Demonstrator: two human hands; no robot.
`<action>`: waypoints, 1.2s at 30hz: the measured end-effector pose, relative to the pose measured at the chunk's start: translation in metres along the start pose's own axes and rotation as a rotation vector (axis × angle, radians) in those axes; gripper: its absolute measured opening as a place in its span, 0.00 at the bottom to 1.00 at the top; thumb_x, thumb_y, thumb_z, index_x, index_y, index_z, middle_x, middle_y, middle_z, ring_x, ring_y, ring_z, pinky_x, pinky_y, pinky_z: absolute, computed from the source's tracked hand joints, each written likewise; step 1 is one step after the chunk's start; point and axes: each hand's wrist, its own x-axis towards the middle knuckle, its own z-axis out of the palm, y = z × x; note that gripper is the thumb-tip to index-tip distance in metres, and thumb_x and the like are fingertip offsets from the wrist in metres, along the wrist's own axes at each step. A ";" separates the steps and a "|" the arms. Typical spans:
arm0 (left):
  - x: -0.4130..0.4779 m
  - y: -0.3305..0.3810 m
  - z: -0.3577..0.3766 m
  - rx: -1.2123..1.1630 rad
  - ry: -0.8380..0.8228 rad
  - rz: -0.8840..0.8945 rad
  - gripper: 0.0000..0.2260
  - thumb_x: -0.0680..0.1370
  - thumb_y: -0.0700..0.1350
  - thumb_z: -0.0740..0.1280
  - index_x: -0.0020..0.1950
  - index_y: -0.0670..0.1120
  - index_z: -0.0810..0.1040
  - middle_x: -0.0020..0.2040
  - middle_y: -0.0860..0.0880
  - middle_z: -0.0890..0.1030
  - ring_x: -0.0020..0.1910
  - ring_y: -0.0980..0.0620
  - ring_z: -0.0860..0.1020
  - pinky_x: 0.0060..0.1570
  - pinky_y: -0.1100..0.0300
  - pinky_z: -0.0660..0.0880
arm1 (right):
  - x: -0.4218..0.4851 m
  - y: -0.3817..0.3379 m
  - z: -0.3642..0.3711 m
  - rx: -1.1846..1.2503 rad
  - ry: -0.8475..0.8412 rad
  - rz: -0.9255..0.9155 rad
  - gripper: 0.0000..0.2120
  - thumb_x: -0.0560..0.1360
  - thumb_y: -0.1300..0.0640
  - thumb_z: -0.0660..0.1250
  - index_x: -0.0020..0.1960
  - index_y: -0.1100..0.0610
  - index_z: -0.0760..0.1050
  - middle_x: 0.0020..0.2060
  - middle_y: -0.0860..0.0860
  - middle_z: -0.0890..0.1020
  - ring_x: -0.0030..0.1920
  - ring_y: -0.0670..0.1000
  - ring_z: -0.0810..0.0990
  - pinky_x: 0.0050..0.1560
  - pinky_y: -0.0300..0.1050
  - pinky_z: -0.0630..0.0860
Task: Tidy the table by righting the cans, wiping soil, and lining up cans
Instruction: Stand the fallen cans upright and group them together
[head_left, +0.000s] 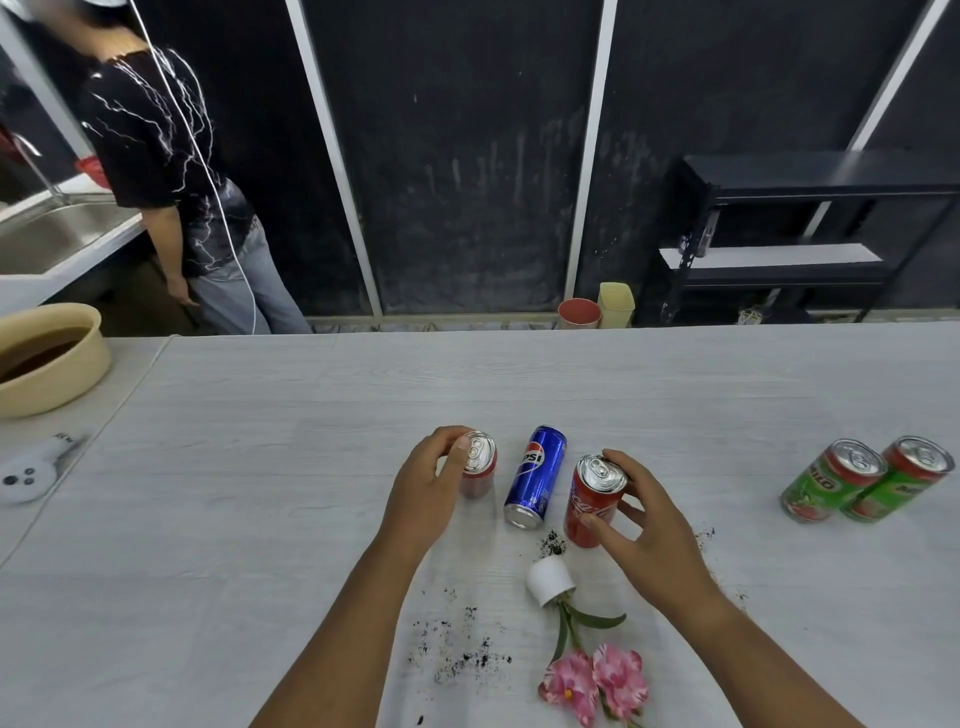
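My left hand (427, 491) grips a small red can (480, 462) that stands nearly upright at the table's middle. My right hand (641, 525) holds a red Coca-Cola can (592, 499), tilted slightly. Between them a blue Pepsi can (535, 475) lies on its side, its base toward me. Two green Milo cans (831, 480) (901, 478) stand side by side at the right. Dark soil (460, 647) is scattered near the front, with more soil (551, 543) by a tipped white pot (549, 582) holding pink flowers (595, 680).
A beige basin (49, 358) with dark liquid sits at the far left of the white table (260, 467). A white device (31, 470) lies left. Another person (176, 182) stands by a sink beyond the table. A black shelf (810, 234) and cups (597, 309) stand behind.
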 end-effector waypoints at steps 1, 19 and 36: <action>0.002 -0.001 0.002 -0.005 0.013 0.002 0.16 0.82 0.67 0.60 0.62 0.64 0.82 0.60 0.62 0.85 0.61 0.62 0.81 0.59 0.58 0.79 | 0.000 0.000 0.000 0.003 -0.001 0.005 0.37 0.76 0.56 0.79 0.77 0.31 0.68 0.74 0.32 0.74 0.73 0.37 0.74 0.64 0.27 0.74; -0.003 0.010 0.005 -0.080 0.039 -0.031 0.34 0.63 0.82 0.73 0.62 0.65 0.79 0.59 0.68 0.84 0.60 0.70 0.80 0.47 0.77 0.77 | -0.001 0.001 0.004 0.071 0.031 0.067 0.35 0.75 0.57 0.80 0.74 0.32 0.71 0.70 0.32 0.78 0.70 0.36 0.77 0.65 0.32 0.77; -0.019 0.059 0.031 -0.023 0.046 0.118 0.30 0.70 0.59 0.84 0.69 0.68 0.76 0.62 0.71 0.81 0.61 0.66 0.81 0.49 0.72 0.80 | -0.018 0.000 -0.034 0.230 0.251 0.149 0.28 0.71 0.52 0.84 0.67 0.37 0.80 0.61 0.38 0.85 0.60 0.40 0.84 0.57 0.41 0.82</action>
